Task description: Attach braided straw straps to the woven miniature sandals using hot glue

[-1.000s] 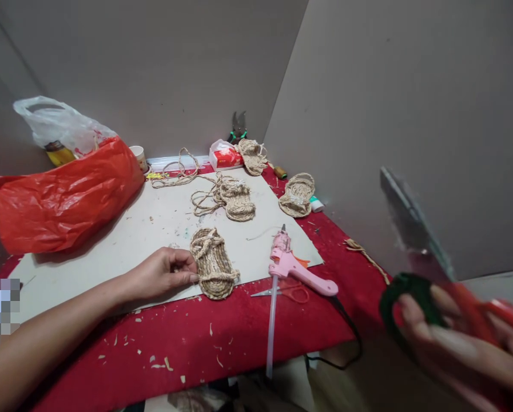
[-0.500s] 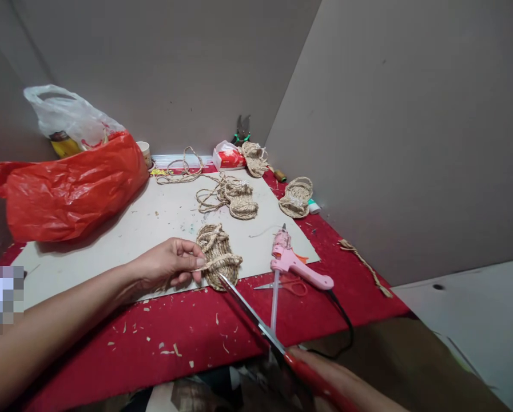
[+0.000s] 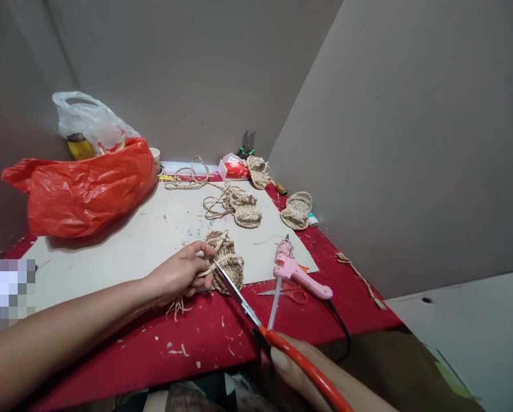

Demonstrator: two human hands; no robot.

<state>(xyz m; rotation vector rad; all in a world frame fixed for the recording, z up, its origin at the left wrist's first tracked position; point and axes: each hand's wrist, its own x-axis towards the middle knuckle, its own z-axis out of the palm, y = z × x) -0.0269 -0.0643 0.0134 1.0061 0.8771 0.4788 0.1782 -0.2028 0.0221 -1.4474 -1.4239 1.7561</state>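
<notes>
A woven straw sandal [image 3: 229,263] lies at the board's front edge. My left hand [image 3: 191,268] is closed on a straw strand at the sandal's left side, and frayed ends hang below that hand. In my right hand [image 3: 288,360] are large scissors with orange-red handles [image 3: 310,369]. Their blades point up and left, and the tips are at the strand and sandal, close to my left fingers. Whether the blades are apart is too small to tell.
A pink glue gun [image 3: 301,272] and small red scissors [image 3: 294,294] lie right of the sandal. Other woven sandals [image 3: 297,210] are farther back. A red plastic bag [image 3: 88,191] stands at the left, a tissue pack [image 3: 234,167] at the back.
The large scissors and my right hand have come further into view, tips moved up and left to the strand. Frayed straw ends now show below my left hand. The whole view has shifted slightly.
</notes>
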